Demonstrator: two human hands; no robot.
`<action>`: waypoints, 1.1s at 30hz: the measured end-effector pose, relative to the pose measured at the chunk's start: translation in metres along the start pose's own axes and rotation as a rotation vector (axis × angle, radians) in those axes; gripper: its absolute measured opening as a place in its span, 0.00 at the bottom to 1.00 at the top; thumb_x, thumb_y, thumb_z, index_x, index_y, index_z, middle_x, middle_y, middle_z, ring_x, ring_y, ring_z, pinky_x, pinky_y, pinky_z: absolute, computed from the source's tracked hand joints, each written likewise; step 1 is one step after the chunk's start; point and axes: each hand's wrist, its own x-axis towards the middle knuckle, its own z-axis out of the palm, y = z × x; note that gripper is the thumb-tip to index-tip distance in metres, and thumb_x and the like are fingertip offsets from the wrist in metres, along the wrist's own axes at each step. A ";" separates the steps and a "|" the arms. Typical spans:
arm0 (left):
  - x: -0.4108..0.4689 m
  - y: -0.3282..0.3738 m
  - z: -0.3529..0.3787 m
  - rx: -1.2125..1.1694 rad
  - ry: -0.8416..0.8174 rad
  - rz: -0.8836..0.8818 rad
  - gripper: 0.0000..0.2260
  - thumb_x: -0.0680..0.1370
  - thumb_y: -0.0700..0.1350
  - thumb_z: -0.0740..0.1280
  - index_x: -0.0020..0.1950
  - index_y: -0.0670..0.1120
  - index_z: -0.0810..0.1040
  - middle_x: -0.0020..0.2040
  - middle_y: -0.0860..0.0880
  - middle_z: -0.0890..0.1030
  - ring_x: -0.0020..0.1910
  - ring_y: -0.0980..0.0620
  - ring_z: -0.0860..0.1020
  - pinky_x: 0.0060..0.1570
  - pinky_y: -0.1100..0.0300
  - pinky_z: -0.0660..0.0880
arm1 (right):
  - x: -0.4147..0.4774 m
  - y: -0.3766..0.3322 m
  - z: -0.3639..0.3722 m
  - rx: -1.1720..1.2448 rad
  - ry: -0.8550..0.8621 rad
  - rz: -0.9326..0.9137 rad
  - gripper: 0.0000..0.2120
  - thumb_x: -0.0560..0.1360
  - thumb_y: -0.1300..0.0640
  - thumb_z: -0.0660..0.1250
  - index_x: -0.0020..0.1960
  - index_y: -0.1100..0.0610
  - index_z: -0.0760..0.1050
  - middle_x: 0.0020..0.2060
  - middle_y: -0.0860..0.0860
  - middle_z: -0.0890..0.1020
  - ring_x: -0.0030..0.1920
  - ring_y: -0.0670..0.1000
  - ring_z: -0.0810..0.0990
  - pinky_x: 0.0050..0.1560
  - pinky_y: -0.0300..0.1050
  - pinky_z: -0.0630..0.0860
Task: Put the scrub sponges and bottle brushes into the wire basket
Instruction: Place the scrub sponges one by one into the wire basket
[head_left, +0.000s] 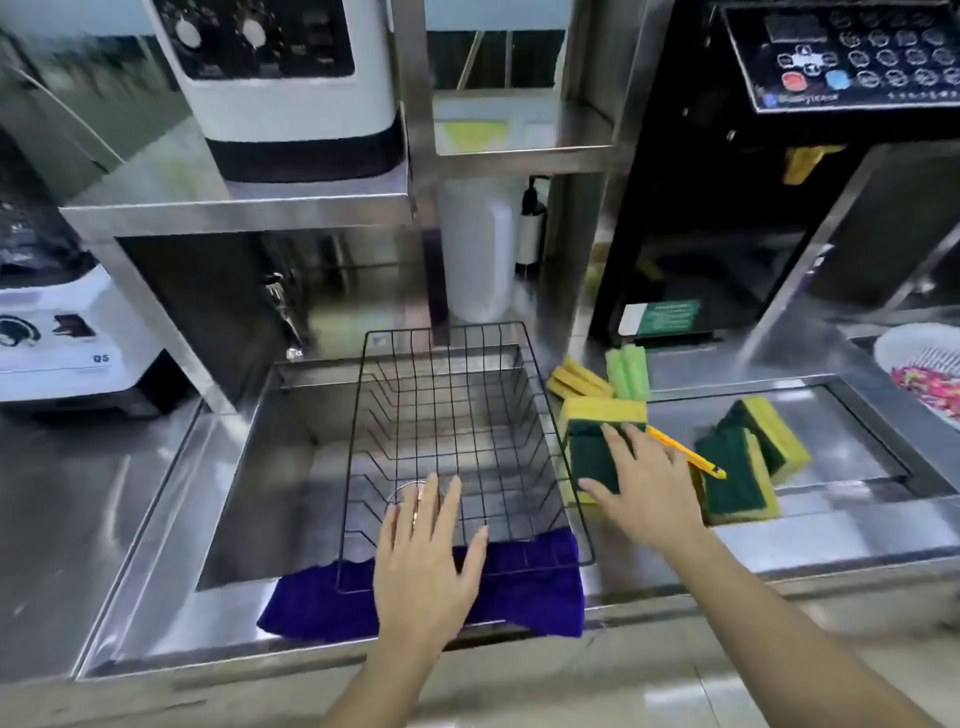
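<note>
A black wire basket (457, 364) sits over the steel sink (291, 467), with nothing inside it. My left hand (423, 561) hovers flat over the basket's front edge, fingers spread, holding nothing. My right hand (647, 480) lies with spread fingers on a green-and-yellow scrub sponge (589, 441) just right of the basket. Two more scrub sponges (748, 467) lean together further right. A yellow bottle-brush handle (691, 454) pokes out from under my right hand. Yellow sponges (576, 382) and green sponges (629, 371) stand behind.
A blue cloth (524, 592) hangs over the sink's front rim under the basket. White appliances (67, 332) stand at left, a black machine (727, 208) at back right. A white strainer bowl (919, 358) sits at the far right edge.
</note>
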 end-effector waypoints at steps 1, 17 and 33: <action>-0.003 0.000 0.002 0.016 -0.007 -0.007 0.28 0.81 0.62 0.47 0.71 0.47 0.73 0.68 0.45 0.75 0.67 0.44 0.73 0.68 0.49 0.60 | 0.000 0.002 0.006 0.033 -0.043 0.033 0.34 0.71 0.38 0.65 0.70 0.57 0.68 0.65 0.59 0.76 0.64 0.59 0.75 0.61 0.56 0.70; -0.017 -0.008 0.026 0.215 0.279 0.141 0.20 0.79 0.54 0.58 0.33 0.44 0.77 0.29 0.48 0.75 0.31 0.45 0.73 0.36 0.52 0.64 | 0.012 0.008 0.000 0.253 -0.235 0.281 0.35 0.66 0.34 0.67 0.60 0.60 0.72 0.60 0.58 0.70 0.63 0.59 0.67 0.63 0.55 0.66; -0.018 -0.008 0.028 0.208 0.290 0.134 0.26 0.84 0.55 0.50 0.36 0.44 0.78 0.31 0.48 0.76 0.32 0.46 0.74 0.36 0.53 0.65 | 0.056 -0.019 -0.092 1.139 -0.133 0.150 0.15 0.63 0.62 0.76 0.43 0.49 0.75 0.52 0.56 0.77 0.48 0.54 0.78 0.43 0.45 0.77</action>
